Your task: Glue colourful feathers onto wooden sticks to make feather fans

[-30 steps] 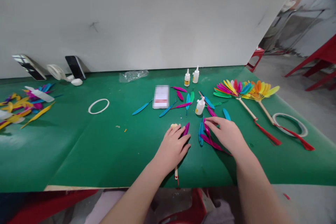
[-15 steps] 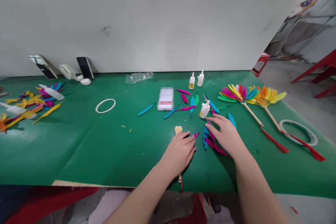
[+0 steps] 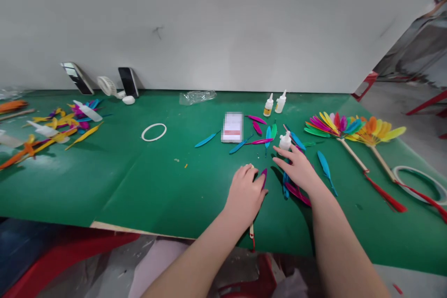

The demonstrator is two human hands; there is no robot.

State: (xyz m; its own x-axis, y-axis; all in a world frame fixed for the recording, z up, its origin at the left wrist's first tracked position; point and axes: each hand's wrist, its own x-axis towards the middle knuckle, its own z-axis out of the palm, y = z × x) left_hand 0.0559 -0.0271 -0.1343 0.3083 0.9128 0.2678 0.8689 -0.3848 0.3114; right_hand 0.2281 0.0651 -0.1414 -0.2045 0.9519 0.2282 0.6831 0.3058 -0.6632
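Observation:
My left hand [image 3: 246, 192] lies flat on the green table [image 3: 146, 181], pressing down a wooden stick [image 3: 251, 230] whose end shows below my wrist. A magenta feather [image 3: 263, 176] pokes out beside its fingers. My right hand [image 3: 296, 168] rests with fingers spread on a small heap of blue and magenta feathers [image 3: 293, 190], its fingertips close to a white glue bottle [image 3: 285, 141]. A blue feather [image 3: 325, 166] lies just to the right of it.
Two more glue bottles [image 3: 274, 104] stand at the back. Loose feathers [image 3: 260, 132] and a blurred card [image 3: 232, 127] lie ahead. Two finished feather fans [image 3: 352, 126] lie right, beside a white ring [image 3: 419, 179]. Another ring [image 3: 154, 132], two phones [image 3: 127, 82] and a feather pile [image 3: 59, 128] are left.
My right hand slid forward over the feathers toward the near glue bottle. The left hand stayed on the stick. The view swung to the left.

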